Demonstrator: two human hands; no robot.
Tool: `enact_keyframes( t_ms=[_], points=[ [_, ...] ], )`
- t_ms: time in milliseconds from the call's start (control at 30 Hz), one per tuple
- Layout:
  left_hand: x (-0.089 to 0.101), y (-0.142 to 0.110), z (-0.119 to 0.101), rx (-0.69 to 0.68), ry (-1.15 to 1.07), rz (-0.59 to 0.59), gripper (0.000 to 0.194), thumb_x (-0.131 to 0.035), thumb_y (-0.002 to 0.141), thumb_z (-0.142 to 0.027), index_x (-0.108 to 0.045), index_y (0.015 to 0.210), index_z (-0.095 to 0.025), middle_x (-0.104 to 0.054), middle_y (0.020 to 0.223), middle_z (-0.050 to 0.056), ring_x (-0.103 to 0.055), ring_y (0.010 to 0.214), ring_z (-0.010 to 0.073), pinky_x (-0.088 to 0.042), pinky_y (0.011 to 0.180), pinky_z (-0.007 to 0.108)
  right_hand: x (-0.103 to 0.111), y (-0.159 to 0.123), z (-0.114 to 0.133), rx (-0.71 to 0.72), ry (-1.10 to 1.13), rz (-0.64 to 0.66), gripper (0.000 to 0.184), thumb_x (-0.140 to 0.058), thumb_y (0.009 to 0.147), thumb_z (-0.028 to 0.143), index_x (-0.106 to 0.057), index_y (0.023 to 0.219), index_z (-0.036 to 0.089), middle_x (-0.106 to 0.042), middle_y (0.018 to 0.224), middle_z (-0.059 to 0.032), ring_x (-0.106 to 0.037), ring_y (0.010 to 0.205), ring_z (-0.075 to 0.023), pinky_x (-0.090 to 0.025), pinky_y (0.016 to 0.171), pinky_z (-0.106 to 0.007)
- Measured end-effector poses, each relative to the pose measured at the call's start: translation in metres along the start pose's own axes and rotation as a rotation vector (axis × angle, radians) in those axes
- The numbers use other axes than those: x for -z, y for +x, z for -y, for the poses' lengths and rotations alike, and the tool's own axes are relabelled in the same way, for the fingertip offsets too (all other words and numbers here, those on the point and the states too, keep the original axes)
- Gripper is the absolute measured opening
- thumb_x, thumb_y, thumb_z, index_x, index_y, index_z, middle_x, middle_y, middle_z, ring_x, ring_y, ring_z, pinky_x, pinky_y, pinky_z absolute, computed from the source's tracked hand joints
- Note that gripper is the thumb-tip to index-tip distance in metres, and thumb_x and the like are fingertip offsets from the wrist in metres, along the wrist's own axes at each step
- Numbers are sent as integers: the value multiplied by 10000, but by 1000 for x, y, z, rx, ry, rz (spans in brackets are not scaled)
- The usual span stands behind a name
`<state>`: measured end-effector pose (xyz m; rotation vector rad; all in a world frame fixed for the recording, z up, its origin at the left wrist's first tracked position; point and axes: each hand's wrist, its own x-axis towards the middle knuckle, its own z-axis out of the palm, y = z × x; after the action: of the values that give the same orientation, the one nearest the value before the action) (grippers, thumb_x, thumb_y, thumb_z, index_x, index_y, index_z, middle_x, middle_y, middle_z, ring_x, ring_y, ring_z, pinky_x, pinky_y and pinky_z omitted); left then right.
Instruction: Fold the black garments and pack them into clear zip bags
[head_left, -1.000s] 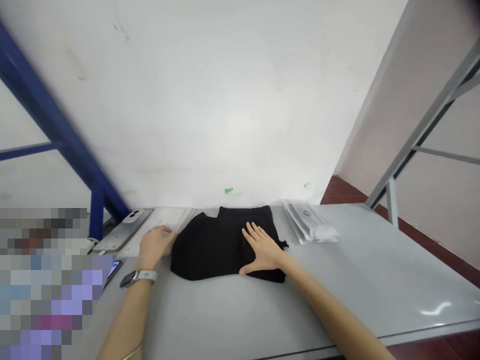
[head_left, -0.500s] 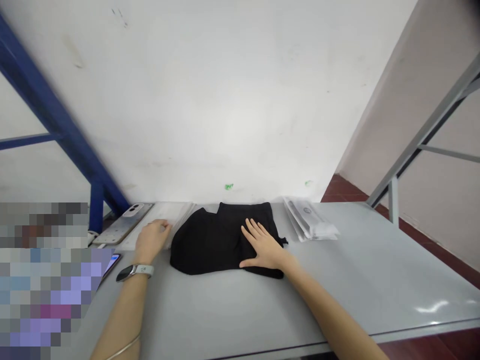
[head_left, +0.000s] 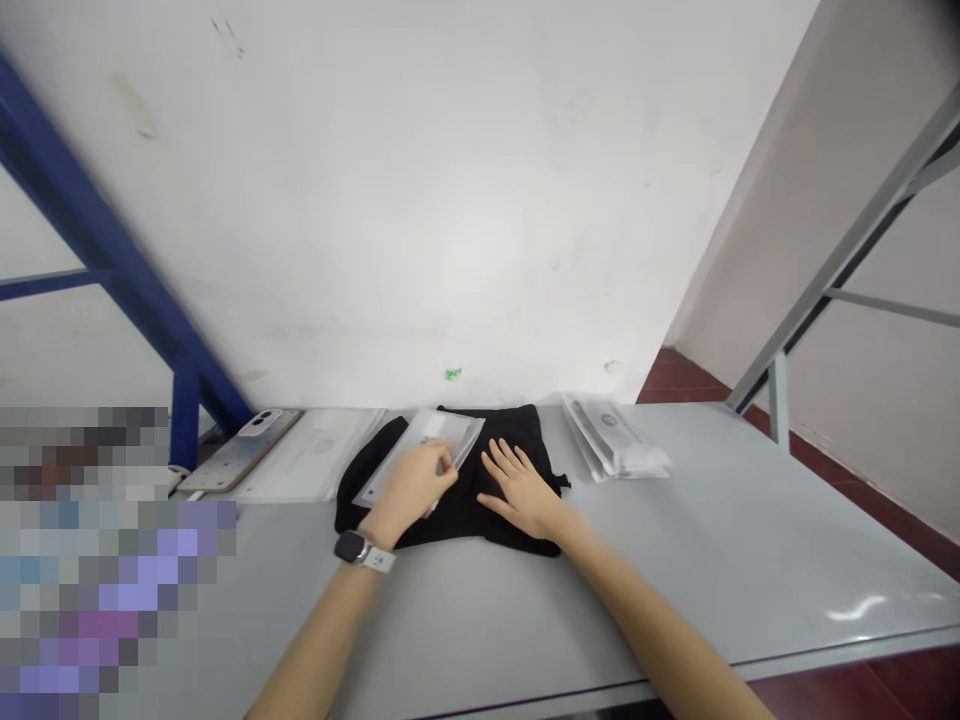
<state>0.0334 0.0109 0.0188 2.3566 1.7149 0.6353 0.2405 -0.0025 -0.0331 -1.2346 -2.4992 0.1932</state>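
A folded black garment (head_left: pixel 517 435) lies on the grey table (head_left: pixel 712 560) near the wall. My right hand (head_left: pixel 521 490) rests flat on its right part, fingers spread. My left hand (head_left: pixel 412 485), with a watch on the wrist, is closed on a clear plastic bag (head_left: pixel 442 440) and holds it over the left part of the garment.
A stack of clear plastic bags (head_left: pixel 311 465) lies left of the garment, with a phone (head_left: pixel 236 450) beyond it. Another pile of packaged bags (head_left: pixel 615 435) sits to the right. A white wall rises behind the table; a blue frame (head_left: pixel 112 270) stands left and a grey frame (head_left: pixel 840 260) right.
My left hand took one clear bag from the stack on the left and carried it right, over the garment. My right hand stayed on the garment.
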Motion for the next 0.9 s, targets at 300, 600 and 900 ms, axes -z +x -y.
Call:
enact_keyframes(
  t_ms=[300,600,900],
  points=[
    [-61,0,-17,-9,8,-13,197,-451,831,-140,-643,859,-172,-557,1346,151,-411,1330,344,-237,1085,624,-4,4,6,-171,143,-112,644,-191,994,536,-222,1504,144,-129,1576,-78,-42,1457,-249,-154,1173,-495],
    [-59,-1,-13,17,-158,-103,222,-325,910,-171,-546,914,-195,-546,1346,133,-505,1238,274,-310,1051,586,5,-1,4,109,28,44,653,-360,965,511,-258,1492,139,-274,1542,-91,-114,1451,-270,-116,1172,-512],
    [-49,-2,-17,-20,-271,40,175,-346,876,-180,-508,820,-215,-550,1356,84,-467,1275,266,-199,1086,634,3,-1,4,61,-86,-15,745,-573,811,324,-305,1450,50,-229,1543,-189,-89,1451,-299,-150,1174,-489]
  ],
)
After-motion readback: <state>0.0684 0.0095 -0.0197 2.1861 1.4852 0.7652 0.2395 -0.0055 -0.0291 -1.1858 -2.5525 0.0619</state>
